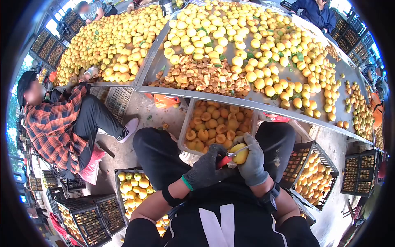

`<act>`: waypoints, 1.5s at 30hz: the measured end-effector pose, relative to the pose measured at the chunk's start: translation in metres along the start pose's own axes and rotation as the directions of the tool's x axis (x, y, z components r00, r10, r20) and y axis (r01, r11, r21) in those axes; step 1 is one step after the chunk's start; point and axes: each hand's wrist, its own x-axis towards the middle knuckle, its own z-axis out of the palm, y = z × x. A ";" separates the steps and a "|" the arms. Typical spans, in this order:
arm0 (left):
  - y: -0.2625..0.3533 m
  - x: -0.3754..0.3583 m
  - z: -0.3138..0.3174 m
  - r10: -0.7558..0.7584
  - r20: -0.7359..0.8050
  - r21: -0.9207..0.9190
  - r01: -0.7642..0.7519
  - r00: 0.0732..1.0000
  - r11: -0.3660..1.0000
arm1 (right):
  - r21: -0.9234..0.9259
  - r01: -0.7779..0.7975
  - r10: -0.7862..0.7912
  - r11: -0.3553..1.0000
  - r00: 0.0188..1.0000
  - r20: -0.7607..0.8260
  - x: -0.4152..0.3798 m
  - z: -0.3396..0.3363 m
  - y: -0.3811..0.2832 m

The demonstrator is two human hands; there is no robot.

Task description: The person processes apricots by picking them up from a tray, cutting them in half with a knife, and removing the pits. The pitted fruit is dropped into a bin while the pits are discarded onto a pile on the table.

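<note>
My left hand (205,168), in a dark grey glove with a green cuff, is closed round the red handle of a small knife (225,160). The knife's thin blade lies against a yellow fruit (240,154). Gripping that fruit is my right hand (252,164), in a lighter grey glove. Both hands are close together above my lap. Just beyond them stands a pale crate (185,131) holding orange fruit halves (212,123).
A metal-edged table (197,94) bears many yellow fruits and a heap of brown pieces (205,76). Black crates of fruit stand left (119,181) and right (332,175) of my legs. A person in a plaid shirt (53,123) sits at left; others are across the table.
</note>
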 end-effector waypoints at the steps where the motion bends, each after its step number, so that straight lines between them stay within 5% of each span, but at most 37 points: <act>1: 0.000 -0.002 -0.001 0.063 -0.062 0.009 -0.063 0.996 0.998 | 0.056 -0.050 0.049 0.997 0.999 0.013 0.000 -0.001 0.001; 3: 0.003 -0.005 -0.003 0.126 -0.127 0.023 -0.124 0.984 0.992 | 0.063 -0.080 0.080 0.995 0.997 0.002 -0.001 0.000 0.003; 8: -0.001 -0.011 -0.001 0.021 -0.137 0.075 -0.011 0.990 0.997 | 0.194 -0.152 0.134 0.969 0.986 0.103 -0.019 0.010 0.004; 10: 0.005 -0.010 -0.005 0.026 -0.136 0.036 -0.022 0.990 0.999 | -0.089 0.161 -0.126 0.983 0.941 0.313 -0.028 0.012 0.004; 11: 0.006 -0.011 -0.006 0.031 -0.135 -0.005 -0.031 0.990 0.999 | -0.090 0.157 -0.122 0.983 0.942 0.312 -0.028 0.010 0.000; 13: 0.002 -0.015 -0.003 -0.035 -0.094 -0.035 0.032 0.995 0.999 | -0.539 0.566 -0.174 0.624 0.773 0.610 -0.022 -0.002 -0.015; 14: -0.001 -0.017 -0.001 -0.099 -0.050 -0.062 0.096 0.994 0.993 | -0.605 0.618 -0.124 0.502 0.744 0.657 -0.017 -0.011 -0.017; 15: -0.003 -0.019 0.001 -0.102 -0.051 -0.062 0.098 0.994 0.993 | -0.604 0.617 -0.122 0.504 0.744 0.657 -0.016 -0.013 -0.020; 18: -0.007 -0.027 0.007 -0.029 0.073 -0.198 0.043 0.997 0.979 | -0.486 0.873 -0.080 0.048 0.488 0.869 -0.016 -0.015 -0.030; 22: 0.008 -0.028 0.007 0.038 0.044 -0.198 -0.028 0.998 0.980 | -0.376 0.925 -0.167 0.051 0.379 0.910 -0.021 -0.008 -0.034; 23: 0.017 -0.027 0.002 0.003 0.024 -0.171 0.001 1.000 0.985 | -0.529 0.684 -0.122 0.502 0.662 0.740 -0.029 0.001 -0.034; 24: 0.023 -0.027 -0.001 -0.031 0.007 -0.146 0.031 1.000 0.989 | -0.511 0.255 0.068 0.821 0.845 0.531 -0.037 0.007 -0.036; 25: 0.016 -0.026 0.002 -0.028 0.003 -0.146 0.028 1.000 0.989 | -0.511 0.258 0.068 0.820 0.843 0.534 -0.040 0.010 -0.043; 27: -0.004 -0.027 0.011 0.055 -0.036 0.000 -0.055 0.998 0.998 | -0.524 -0.170 0.375 0.834 0.872 0.313 -0.042 0.016 -0.051; 28: -0.008 -0.024 0.012 0.055 -0.040 0.000 -0.055 0.998 0.999 | -0.526 -0.169 0.376 0.833 0.871 0.316 -0.039 0.014 -0.047; 31: -0.013 -0.020 0.017 -0.011 -0.045 0.092 0.015 0.999 0.996 | -0.639 0.056 0.219 0.767 0.913 0.343 -0.029 -0.007 -0.014; 33: -0.016 -0.014 0.019 -0.060 -0.043 0.046 0.062 0.997 0.997 | -0.694 0.643 -0.204 0.325 0.764 0.612 -0.020 -0.017 0.001; 37: -0.020 -0.009 0.022 -0.003 -0.059 -0.176 -0.008 0.998 0.984 | -0.665 0.747 -0.306 0.023 0.638 0.706 -0.019 -0.015 -0.002; 39: -0.016 -0.008 0.016 -0.077 0.189 -0.179 0.112 0.979 0.977 | -0.645 0.764 -0.269 -0.020 0.617 0.739 -0.013 -0.017 -0.003; 40: -0.020 -0.008 0.019 -0.075 0.188 -0.180 0.110 0.979 0.977 | -0.622 0.781 -0.229 -0.064 0.595 0.770 -0.010 -0.019 -0.003; 41: -0.030 -0.006 0.023 0.095 0.149 -0.108 -0.079 0.984 0.991 | -0.622 0.780 -0.231 -0.068 0.594 0.770 -0.008 -0.022 -0.002; 42: -0.035 -0.005 0.025 0.265 0.121 -0.030 -0.263 0.957 0.964 | -0.736 0.572 -0.084 0.362 0.806 0.586 -0.005 -0.025 0.000; 43: -0.021 -0.004 0.019 0.266 0.121 -0.031 -0.265 0.956 0.964 | -0.707 0.198 0.167 0.679 0.896 0.412 -0.002 -0.027 0.002; 44: -0.007 -0.004 0.011 0.006 0.135 -0.079 0.004 0.991 0.997 | -0.709 0.198 0.168 0.677 0.896 0.411 -0.001 -0.030 0.003; 45: 0.003 -0.003 0.005 -0.250 0.159 -0.121 0.270 0.955 0.955 | -0.501 -0.054 0.271 0.864 0.888 0.371 0.001 -0.031 0.003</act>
